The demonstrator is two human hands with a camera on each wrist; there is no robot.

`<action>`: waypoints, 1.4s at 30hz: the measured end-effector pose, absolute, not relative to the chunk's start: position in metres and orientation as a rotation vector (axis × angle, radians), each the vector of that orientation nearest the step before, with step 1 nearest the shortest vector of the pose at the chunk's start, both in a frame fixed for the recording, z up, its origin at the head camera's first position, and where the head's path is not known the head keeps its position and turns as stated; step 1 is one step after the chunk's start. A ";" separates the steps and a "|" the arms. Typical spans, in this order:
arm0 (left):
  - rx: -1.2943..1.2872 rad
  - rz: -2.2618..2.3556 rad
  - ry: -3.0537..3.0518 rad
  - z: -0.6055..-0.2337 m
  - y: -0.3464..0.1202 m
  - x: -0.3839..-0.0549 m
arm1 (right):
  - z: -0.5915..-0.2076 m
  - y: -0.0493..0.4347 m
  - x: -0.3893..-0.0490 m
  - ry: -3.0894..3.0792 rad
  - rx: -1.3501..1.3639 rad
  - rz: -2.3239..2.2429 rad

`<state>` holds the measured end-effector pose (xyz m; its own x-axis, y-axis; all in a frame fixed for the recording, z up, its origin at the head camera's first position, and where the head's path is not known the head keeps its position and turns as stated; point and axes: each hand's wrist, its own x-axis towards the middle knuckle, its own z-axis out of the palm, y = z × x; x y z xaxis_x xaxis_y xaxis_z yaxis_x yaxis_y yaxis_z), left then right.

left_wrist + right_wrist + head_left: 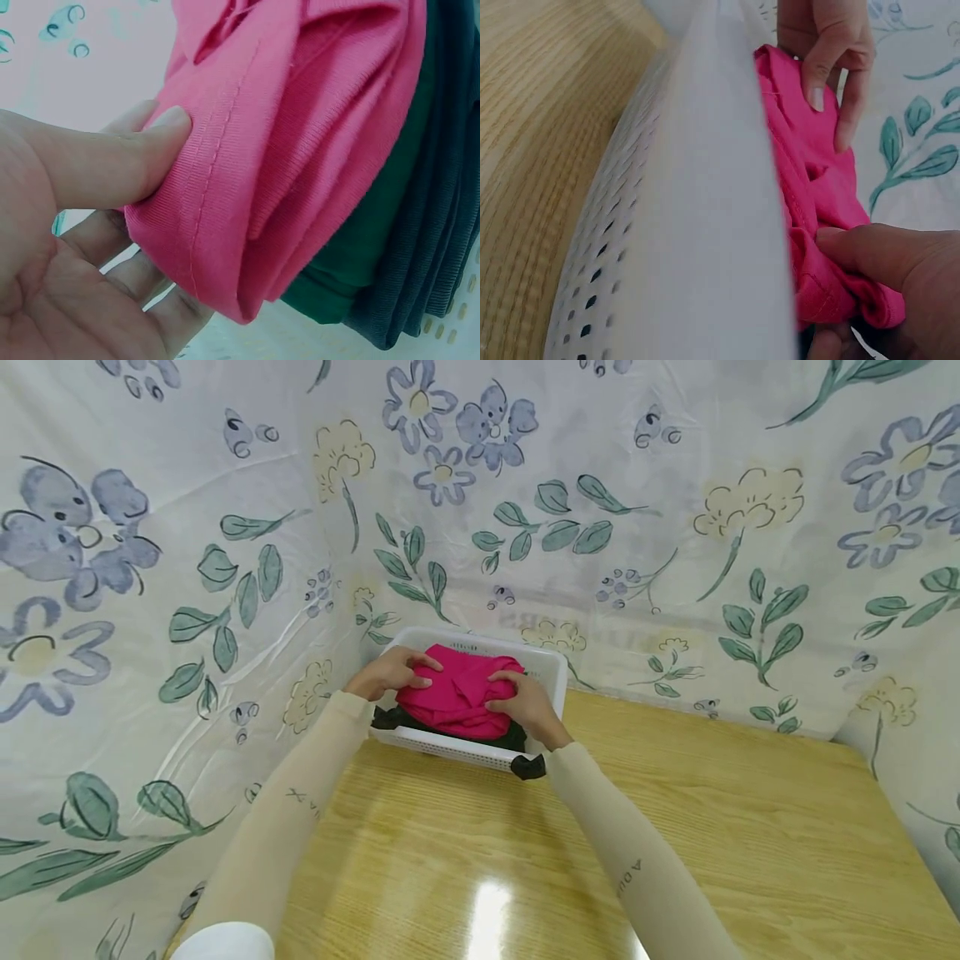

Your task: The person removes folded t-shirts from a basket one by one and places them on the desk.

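Note:
A folded pink garment (459, 689) with a stitched hem lies on top of a stack inside a white plastic basket (557, 689). My left hand (392, 672) pinches its left edge, thumb on top and fingers underneath, as the left wrist view shows. At the opposite edge my right hand (529, 703) grips the same garment, its thumb (862, 251) pressed on the cloth and other fingers partly hidden below. Under the pink cloth are a green folded garment (352, 289) and dark folded garments (424, 217).
The basket stands on a wood-grain table (712, 827), close to a floral cloth (600, 577) that hangs behind and at the left. Black pieces (528, 767) cover two of the basket's front corners. Its perforated wall (604, 255) rises beside my right hand.

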<state>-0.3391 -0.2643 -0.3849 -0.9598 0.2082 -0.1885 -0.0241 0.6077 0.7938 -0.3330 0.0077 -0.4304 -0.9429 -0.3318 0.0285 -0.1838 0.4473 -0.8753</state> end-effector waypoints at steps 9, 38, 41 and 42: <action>0.163 1.329 2.552 -0.380 -0.263 -0.337 | -0.417 0.018 -0.331 2.590 -0.498 -1.496; 0.386 1.337 2.564 -0.372 -0.225 -0.324 | -0.397 0.074 -0.312 2.556 -0.484 -1.488; 0.397 1.344 2.567 -0.371 -0.221 -0.321 | -0.396 0.079 -0.310 2.537 -0.484 -1.514; 0.401 1.347 2.567 -0.370 -0.220 -0.320 | -0.396 0.080 -0.309 2.532 -0.486 -1.524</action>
